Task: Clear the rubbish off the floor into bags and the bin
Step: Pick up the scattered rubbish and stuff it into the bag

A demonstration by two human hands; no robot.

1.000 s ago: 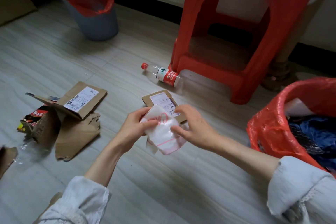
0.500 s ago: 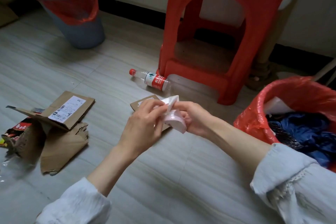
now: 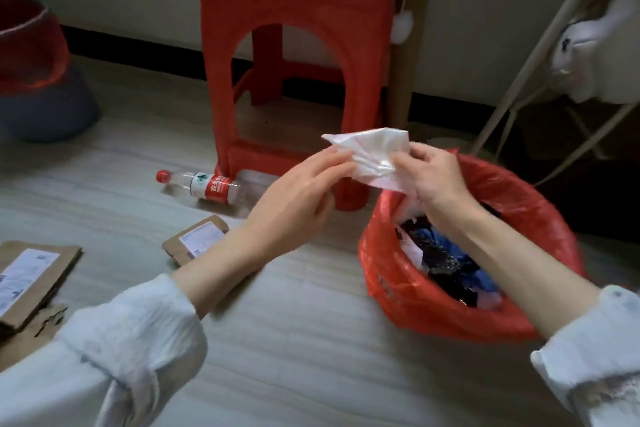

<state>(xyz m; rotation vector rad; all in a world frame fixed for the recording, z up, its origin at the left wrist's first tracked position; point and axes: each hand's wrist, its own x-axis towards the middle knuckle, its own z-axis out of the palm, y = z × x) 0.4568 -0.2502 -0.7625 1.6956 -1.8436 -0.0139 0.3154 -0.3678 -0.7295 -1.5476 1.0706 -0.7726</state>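
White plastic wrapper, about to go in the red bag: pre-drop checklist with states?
1. Wrapper held: ok. The left hand and the right hand both pinch the white plastic wrapper.
2. Wrapper over the bag: ok. It hangs at the far rim of the red bag.
3. Bag mouth open: ok.
4. Room in the bag: cannot tell. Dark and blue rubbish already fills much of it.
5. Floor cleared: not ok. The bottle and the small cardboard piece still lie there.

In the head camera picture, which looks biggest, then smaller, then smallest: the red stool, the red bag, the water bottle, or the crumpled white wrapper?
1. red stool
2. red bag, though it sits nearer the camera
3. water bottle and white wrapper: too alike to rank
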